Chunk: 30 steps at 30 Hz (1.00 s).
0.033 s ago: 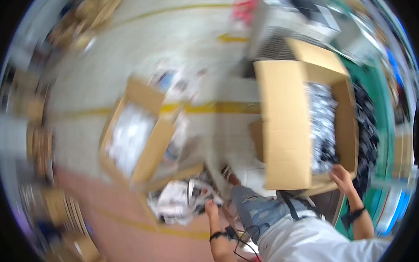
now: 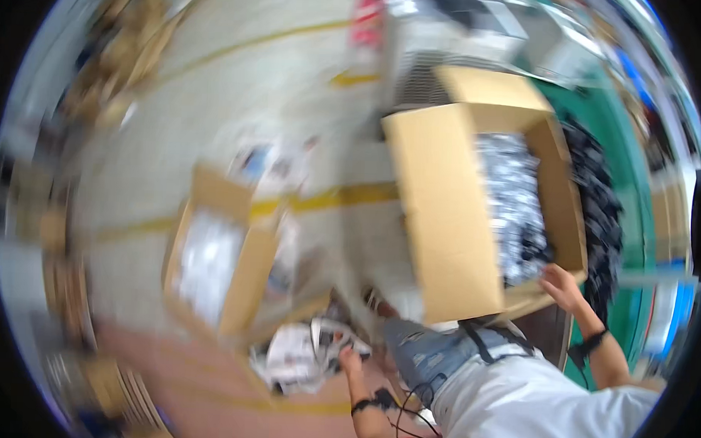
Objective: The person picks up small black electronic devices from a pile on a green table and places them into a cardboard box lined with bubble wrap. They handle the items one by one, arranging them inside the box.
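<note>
On the right, a large open cardboard box [image 2: 448,211] holds many shiny silver-grey packets [image 2: 509,197] with some black pieces near its front end. My right hand [image 2: 562,287] is at the box's near right corner, its fingers loosely apart by the rim. I see nothing held in it. My left hand [image 2: 350,361] hangs lower, in front of a white printed plastic bag [image 2: 299,358] on the left. Its fingers are blurred, and whether it touches the bag is unclear.
Another open carton [image 2: 250,273] with whitish contents stands on the left. Black packets [image 2: 594,197] lie on the green surface [image 2: 632,221] beyond the large box. A grey slatted unit [image 2: 429,79] stands behind it. More printed plastic [image 2: 275,162] lies on the floor.
The view has swung, so the large box and the left carton appear farther left. My right hand stays by the box's near corner, and my left hand stays low near the bag.
</note>
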{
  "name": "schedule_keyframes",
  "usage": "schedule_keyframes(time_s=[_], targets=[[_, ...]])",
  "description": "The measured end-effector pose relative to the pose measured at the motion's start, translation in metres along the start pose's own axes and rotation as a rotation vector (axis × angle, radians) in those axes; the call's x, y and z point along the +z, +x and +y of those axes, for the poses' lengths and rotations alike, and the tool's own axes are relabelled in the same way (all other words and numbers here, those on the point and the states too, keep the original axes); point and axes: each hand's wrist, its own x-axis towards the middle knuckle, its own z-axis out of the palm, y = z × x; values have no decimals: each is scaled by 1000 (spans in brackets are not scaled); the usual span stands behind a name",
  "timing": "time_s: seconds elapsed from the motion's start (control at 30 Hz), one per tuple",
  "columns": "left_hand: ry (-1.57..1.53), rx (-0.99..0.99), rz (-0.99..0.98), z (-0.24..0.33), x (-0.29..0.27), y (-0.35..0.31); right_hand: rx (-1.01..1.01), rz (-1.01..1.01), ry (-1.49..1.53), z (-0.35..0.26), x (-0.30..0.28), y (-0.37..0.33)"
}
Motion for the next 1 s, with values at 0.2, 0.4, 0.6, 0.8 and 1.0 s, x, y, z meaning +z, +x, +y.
schedule_keyframes(time_s=[0.2,0.4,0.6,0.8,1.0], targets=[[-108,317,104,174,7,-53,-133,32,53,21,-63,7],[237,1280,348,361,140,-181,-264,356,278,87,-143,-20],[467,1559,117,411,256,-308,-325,860,314,155,-275,29],[767,1329,-200,349,332,-337,524,1010,115,343,-403,141],[806,1176,-333,305,327,-319,303,634,-201,304,-388,199]])
